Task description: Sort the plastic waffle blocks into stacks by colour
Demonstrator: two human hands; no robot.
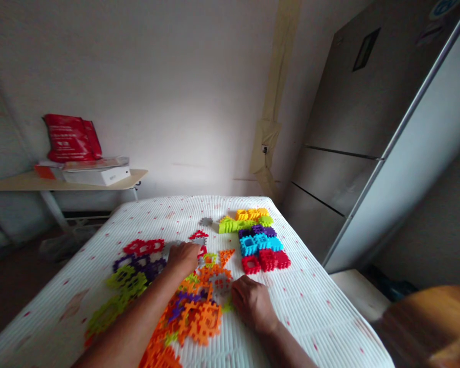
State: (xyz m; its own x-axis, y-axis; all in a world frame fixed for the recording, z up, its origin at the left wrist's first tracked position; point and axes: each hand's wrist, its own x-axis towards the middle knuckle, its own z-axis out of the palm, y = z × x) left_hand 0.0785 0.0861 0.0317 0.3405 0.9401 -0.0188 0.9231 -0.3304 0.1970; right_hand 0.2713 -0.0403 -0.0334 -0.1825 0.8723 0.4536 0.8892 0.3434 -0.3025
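Observation:
My left hand (pixel 183 257) reaches over the middle of the loose plastic building pieces, its fingers curled downward. Grey pieces (pixel 200 242) lie right beside it; its fingertips are hidden, so I cannot make out what they hold. My right hand (pixel 253 302) is closed at the right edge of the pile, against a grey window-patterned piece (pixel 220 282). Whether it grips that piece is hidden. Orange gear-edged pieces (pixel 201 322) heap up between my forearms. Left of them lie lime green pieces (pixel 126 280), purple pieces (pixel 151 268) and red pieces (pixel 143 247).
Sorted rows stand at the right: yellow blocks (pixel 252 213), lime blocks (pixel 237 225), purple blocks (pixel 266 230), blue blocks (pixel 259 244) and red blocks (pixel 267 260). They rest on a white ribbed cover (pixel 306 317). A fridge (pixel 337 128) stands right; a side table (pixel 19 181) is left.

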